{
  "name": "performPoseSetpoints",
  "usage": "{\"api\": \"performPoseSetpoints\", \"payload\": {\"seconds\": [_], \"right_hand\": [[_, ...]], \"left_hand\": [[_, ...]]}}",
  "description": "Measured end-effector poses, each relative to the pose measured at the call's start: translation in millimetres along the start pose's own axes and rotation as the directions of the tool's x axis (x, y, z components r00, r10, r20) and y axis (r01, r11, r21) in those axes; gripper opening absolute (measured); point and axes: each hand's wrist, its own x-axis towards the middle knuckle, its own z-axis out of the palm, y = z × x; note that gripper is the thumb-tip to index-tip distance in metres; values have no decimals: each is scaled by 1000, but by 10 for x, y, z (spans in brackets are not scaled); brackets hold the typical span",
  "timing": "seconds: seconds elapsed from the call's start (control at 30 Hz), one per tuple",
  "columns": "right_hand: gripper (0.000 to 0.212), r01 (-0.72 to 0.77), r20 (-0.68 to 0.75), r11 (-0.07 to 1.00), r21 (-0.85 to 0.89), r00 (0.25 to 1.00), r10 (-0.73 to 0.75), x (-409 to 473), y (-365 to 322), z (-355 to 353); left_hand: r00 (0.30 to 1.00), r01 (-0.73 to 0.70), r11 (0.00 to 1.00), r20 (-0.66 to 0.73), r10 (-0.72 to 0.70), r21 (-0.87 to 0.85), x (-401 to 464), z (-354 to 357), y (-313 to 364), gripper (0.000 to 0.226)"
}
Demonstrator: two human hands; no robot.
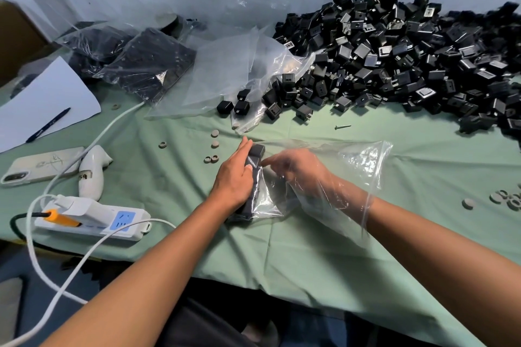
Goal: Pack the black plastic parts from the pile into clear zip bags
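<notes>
A big pile of black plastic parts [394, 59] covers the table's far right. A clear zip bag [363, 166] lies on the green cloth in front of me, its mouth toward me. My right hand [298, 169] and forearm are inside the bag, fingers pointing left at a row of black parts [253, 175] stacked along the bag's left side. From outside the bag my left hand [234, 177] cups that row, thumb and fingers wrapped round it. The row's lower end is hidden under my left hand.
Filled bags of parts [146, 65] and empty clear bags [225, 70] lie at the back left. A power strip [93, 220], white cables, a phone [42, 166], a paper sheet with a pen [48, 124], small grey rings [214, 146] and a screw [342, 127] lie around.
</notes>
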Motion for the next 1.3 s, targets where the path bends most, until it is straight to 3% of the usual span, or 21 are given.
{"api": "performPoseSetpoints", "payload": {"seconds": [0.13,0.3,0.37,0.43,0.5,0.57,0.6,0.67,0.73,0.8,0.87,0.93,1.0,1.07,1.13,1.2,1.23,1.3], "right_hand": [[29,20,-79,991,-135,996,-31,18,29,-37],[42,-7,-103,1000,-24,995,5,27,53,24],[35,8,-93,999,-38,996,-12,25,18,-4],[26,48,-55,985,-163,997,-57,-17,-8,-55],[34,123,-24,954,-272,991,-134,-86,17,-75],[38,177,29,927,-330,984,-177,-118,11,-97],[33,179,97,915,-360,983,-154,-108,-11,-105],[19,42,252,951,-306,967,39,-78,-108,-101],[23,-60,311,972,-229,941,131,-57,-158,-55],[23,-11,342,973,-232,935,92,-11,-161,-70],[25,123,381,915,-385,924,37,-4,-125,-117],[26,227,373,877,-424,926,-59,-87,-104,-123],[18,316,221,880,-353,943,-250,-252,-92,-37],[34,387,41,872,-299,918,-393,-370,-34,56],[33,432,49,833,-346,895,-444,-406,-2,111],[29,399,45,846,-355,911,-411,-318,-6,83],[25,334,91,888,-317,942,-323,-258,-44,21],[22,185,325,921,-343,943,-69,-158,-153,-78]], "left_hand": [[999,-32,998,22,31,48,-17,-2,-25,57],[998,-70,993,8,70,100,-6,9,-10,55],[993,-118,986,12,118,117,-12,24,5,55],[988,-157,982,3,158,103,-8,24,-5,54],[991,-121,992,-57,122,22,24,-7,-51,54],[996,-9,991,-94,-3,-133,72,-62,-101,51],[994,41,976,-88,-62,-215,96,-82,-118,49],[990,91,939,-68,-121,-333,128,-88,-125,47],[988,105,917,-61,-139,-384,138,-66,-102,47],[989,107,910,-49,-138,-401,137,-39,-83,46],[990,109,906,-42,-138,-410,135,-21,-75,46],[988,114,900,-43,-146,-421,140,-18,-80,46],[987,119,892,-47,-154,-437,137,-14,-84,46],[986,119,884,-54,-160,-453,126,-7,-74,45],[986,112,879,-61,-158,-464,116,3,-56,45],[986,107,877,-61,-153,-469,108,9,-47,45],[987,106,878,-59,-151,-466,105,12,-44,45],[987,106,884,-59,-149,-455,100,17,-44,45]]}}
